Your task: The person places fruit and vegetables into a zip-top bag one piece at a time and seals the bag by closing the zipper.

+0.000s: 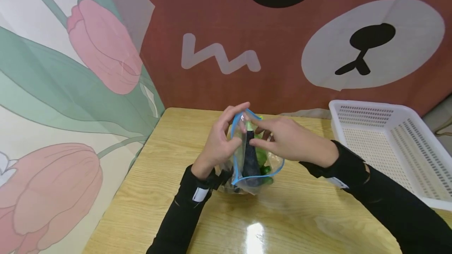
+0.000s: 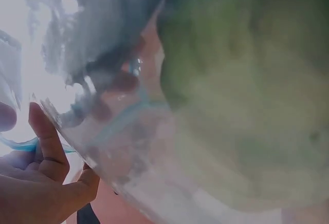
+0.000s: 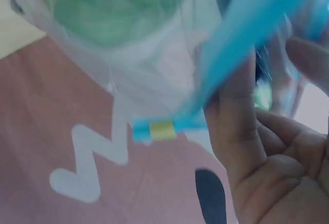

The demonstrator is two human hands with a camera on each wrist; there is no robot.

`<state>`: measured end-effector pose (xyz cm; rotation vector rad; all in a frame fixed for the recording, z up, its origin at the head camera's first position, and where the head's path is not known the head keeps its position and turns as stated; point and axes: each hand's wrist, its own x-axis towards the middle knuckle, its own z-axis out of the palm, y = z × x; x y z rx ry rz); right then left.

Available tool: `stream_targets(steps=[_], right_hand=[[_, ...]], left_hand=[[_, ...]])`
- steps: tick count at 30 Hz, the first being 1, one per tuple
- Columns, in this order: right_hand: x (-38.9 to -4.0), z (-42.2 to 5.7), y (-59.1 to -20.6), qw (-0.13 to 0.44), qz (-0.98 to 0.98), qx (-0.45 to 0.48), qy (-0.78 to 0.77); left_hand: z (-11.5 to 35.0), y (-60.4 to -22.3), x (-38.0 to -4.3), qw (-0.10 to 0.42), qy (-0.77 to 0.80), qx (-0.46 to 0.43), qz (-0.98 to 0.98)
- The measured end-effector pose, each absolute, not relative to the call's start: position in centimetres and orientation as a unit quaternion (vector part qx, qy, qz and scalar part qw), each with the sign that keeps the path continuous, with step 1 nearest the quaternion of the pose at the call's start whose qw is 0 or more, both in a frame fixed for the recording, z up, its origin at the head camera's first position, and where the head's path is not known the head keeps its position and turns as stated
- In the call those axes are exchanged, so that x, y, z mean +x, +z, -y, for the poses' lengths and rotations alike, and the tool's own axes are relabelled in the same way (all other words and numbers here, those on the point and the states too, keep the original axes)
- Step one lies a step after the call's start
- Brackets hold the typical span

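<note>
A clear zip bag (image 1: pixel 239 156) with a blue-edged mouth stands on the table between both hands. Inside it, a dark eggplant (image 1: pixel 250 156) stands upright, green end up. Green vegetables (image 1: pixel 262 158) show beside it, blurred through plastic in both wrist views. My left hand (image 1: pixel 224 136) holds the bag's left rim, thumb in front and fingers behind. From the right, my right hand (image 1: pixel 286 138) reaches over the mouth, index finger and thumb spread around the eggplant's upper end. In the right wrist view its extended finger (image 3: pixel 236 121) lies against the blue rim (image 3: pixel 226 54).
A white perforated plastic basket (image 1: pixel 367 136) stands at the table's right. The wooden table (image 1: pixel 169 160) meets a printed cloth backdrop (image 1: pixel 282 50) with a bear face and tulips. A black sleeve with a wrist strap covers each forearm.
</note>
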<state>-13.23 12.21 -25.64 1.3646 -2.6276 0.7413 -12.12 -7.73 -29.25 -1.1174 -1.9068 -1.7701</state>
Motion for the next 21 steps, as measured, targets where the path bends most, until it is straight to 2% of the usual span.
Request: stream_targets(steps=[4, 6, 11, 14, 21], right_hand=[[-13.9, -13.4, -25.4, 0.131, 0.844, 0.435, 0.287], [-14.7, -13.8, -25.9, 0.134, 0.844, 0.425, 0.297], [-16.3, -13.7, -28.4, 0.003, 0.832, 0.401, 0.382], [-16.4, -13.6, -29.5, -0.018, 0.810, 0.373, 0.453], [-16.0, -14.5, -30.2, 0.079, 0.759, 0.370, 0.531]], left_hand=[[8.0, -28.9, -12.3, 0.147, -0.635, -0.392, 0.649], [8.2, -28.7, -12.3, 0.138, -0.646, -0.394, 0.639], [8.7, -28.4, -12.4, 0.110, -0.681, -0.394, 0.608], [8.9, -28.4, -12.6, 0.098, -0.700, -0.388, 0.591], [10.3, -28.6, -13.1, 0.091, -0.711, -0.364, 0.595]])
